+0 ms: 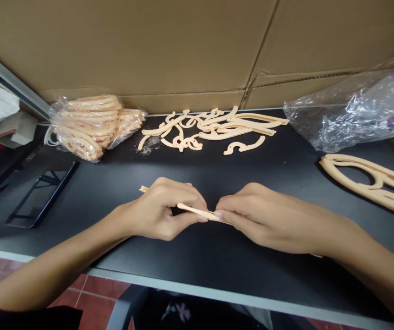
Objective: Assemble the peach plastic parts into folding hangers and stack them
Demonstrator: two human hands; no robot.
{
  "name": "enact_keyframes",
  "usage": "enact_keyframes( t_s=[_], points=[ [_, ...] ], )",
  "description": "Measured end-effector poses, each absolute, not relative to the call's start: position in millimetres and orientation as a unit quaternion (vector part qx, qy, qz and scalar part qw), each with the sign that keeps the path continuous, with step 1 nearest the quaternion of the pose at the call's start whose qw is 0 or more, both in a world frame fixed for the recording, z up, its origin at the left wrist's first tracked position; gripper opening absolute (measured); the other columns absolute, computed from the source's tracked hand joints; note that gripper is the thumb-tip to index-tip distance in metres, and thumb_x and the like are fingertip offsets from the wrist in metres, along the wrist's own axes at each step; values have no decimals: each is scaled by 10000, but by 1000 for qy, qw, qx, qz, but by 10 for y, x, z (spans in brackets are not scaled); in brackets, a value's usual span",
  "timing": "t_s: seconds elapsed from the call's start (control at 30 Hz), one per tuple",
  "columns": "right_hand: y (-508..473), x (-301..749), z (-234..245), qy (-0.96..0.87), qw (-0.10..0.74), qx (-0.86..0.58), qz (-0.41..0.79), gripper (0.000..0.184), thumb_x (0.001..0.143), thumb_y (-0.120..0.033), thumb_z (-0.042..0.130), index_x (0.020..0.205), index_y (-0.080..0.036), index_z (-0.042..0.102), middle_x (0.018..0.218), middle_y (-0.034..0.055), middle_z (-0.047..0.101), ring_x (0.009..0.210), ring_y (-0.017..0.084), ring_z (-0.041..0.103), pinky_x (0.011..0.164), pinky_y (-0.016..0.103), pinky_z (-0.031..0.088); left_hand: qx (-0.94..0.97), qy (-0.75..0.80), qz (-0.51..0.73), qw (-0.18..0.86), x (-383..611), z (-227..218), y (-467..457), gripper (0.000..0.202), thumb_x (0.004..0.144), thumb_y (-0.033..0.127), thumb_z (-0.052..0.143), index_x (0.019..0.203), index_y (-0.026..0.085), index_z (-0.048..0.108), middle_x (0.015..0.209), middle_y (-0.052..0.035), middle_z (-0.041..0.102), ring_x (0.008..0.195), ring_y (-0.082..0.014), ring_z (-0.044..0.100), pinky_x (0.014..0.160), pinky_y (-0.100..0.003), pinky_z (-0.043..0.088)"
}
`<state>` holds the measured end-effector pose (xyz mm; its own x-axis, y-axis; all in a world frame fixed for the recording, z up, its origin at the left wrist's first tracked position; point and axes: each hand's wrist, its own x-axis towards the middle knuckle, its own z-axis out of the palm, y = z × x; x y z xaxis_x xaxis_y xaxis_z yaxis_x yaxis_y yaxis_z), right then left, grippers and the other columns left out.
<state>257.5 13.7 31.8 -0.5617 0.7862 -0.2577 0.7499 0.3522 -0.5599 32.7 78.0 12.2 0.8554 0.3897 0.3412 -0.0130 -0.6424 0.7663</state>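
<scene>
My left hand (169, 208) and my right hand (269, 217) meet over the middle of the black table, fingers pinched on cream plastic hanger parts (197, 211). One slim arm shows between the fingertips. Another end pokes out behind my left hand, and a small bit shows under my right wrist. Most of what I hold is hidden by the hands, so I cannot tell how the parts are joined. Beyond the hands lies a loose heap of cream hanger parts (231, 133), some curved like hooks. On the right rests a cream folding hanger (351, 183), cut off by the picture's edge.
A clear bag packed with cream parts (90, 123) sits at the back left. Nearer on that side lies a dark, glossy phone-like slab (42, 195). Crumpled clear plastic (348, 110) fills the back right. Cardboard (149, 46) walls off the table's rear.
</scene>
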Motion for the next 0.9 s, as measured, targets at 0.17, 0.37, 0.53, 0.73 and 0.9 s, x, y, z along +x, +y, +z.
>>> enact_keyframes(
  t_s=[0.17,0.37,0.53,0.73,0.9],
  points=[
    [129,2560,312,-833,16,-448,323,372,1020,-316,332,700,-198,479,642,-6,518,551,106,465,535,270,287,878,108,231,405,295,144,774,66,864,140,677,889,164,733,825,-66,768,732,-168,715,684,-280,572],
    [90,2554,288,-851,27,-436,291,324,1006,-265,372,744,-193,548,662,7,540,567,118,484,536,280,281,876,140,194,418,279,191,763,66,864,184,682,838,152,734,764,-57,753,651,-154,691,646,-269,569],
    [78,2569,269,-851,35,-438,289,355,1015,-293,363,725,-201,544,635,0,530,545,121,473,528,280,290,870,147,192,429,296,205,777,81,864,190,677,822,155,737,763,-57,752,644,-149,689,619,-253,554],
    [85,2578,253,-849,41,-431,304,339,999,-262,375,740,-207,586,636,6,559,570,136,514,536,281,308,881,130,175,419,281,192,786,96,885,205,659,838,171,735,762,-46,752,686,-159,705,662,-255,559],
    [97,2570,263,-850,30,-425,309,343,1001,-252,375,742,-210,596,634,3,570,568,137,525,535,279,312,893,110,169,403,277,212,779,91,894,176,645,848,161,723,781,-51,754,713,-163,708,676,-256,557]
  ],
)
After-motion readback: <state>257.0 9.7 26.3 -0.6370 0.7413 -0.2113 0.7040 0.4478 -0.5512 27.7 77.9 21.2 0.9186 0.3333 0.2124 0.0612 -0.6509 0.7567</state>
